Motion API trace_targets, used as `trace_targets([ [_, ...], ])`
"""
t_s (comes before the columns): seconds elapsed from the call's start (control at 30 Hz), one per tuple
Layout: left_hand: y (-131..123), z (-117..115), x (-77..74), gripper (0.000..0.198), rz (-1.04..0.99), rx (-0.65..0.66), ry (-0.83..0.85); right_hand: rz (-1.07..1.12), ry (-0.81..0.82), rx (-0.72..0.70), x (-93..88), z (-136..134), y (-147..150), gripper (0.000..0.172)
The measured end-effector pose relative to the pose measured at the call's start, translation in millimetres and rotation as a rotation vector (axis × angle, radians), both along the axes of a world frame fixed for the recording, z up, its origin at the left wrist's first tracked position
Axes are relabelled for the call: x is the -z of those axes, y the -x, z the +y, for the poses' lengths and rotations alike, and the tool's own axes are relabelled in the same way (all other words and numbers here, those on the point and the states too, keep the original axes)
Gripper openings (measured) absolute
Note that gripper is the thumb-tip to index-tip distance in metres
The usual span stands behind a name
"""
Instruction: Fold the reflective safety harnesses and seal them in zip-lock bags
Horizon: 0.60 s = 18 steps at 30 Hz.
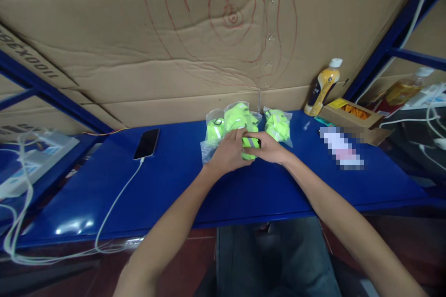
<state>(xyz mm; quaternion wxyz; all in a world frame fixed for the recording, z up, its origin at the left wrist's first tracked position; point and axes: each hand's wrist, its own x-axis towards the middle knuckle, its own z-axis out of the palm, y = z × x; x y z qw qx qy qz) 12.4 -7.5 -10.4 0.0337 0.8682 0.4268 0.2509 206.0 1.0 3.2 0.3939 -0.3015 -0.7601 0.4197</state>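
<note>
Both my hands are closed around a folded neon-green bundle point(250, 152) with a grey reflective stripe, just above the blue tabletop. My left hand point(230, 152) covers its left side, and my right hand point(269, 147) grips it from the right with the thumb toward me. Fingers hide much of the bundle. Right behind them lie similar neon-green bundles in clear plastic bags: a bagged bundle point(237, 115) in the middle, a bagged bundle point(214, 131) on the left and a bagged bundle point(278, 125) on the right. Clear plastic point(208, 152) shows beside my left wrist.
On the blue table point(174, 195) a phone point(147, 144) lies at left with a white cable point(120, 199). At right stand a yellow-labelled bottle point(322, 88) and an open cardboard box point(355, 113). A cardboard wall point(139, 83) closes the back; power strips point(38, 162) sit left.
</note>
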Motion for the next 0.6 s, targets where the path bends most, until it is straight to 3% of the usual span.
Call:
trace_targets([
  [0.13,-2,-1,0.5,0.109,0.066,-0.039,-0.177,0.028,-0.016,0.154,5.7,2,6,0.042],
  [0.3,-6,-8,-18.5,0.111,0.137,-0.196,-0.314,0.228,0.071,0.264,0.8,3,3,0.033],
  [0.47,-2,-6,-24.7,0.056,0.228,-0.174,-0.352,0.218,0.108,0.101,-9.6,-3,1,0.036],
  [0.6,1,-1,-20.7,0.056,0.196,-0.174,-0.307,0.239,0.338,-0.085,-15.8,-3,-6,0.053],
])
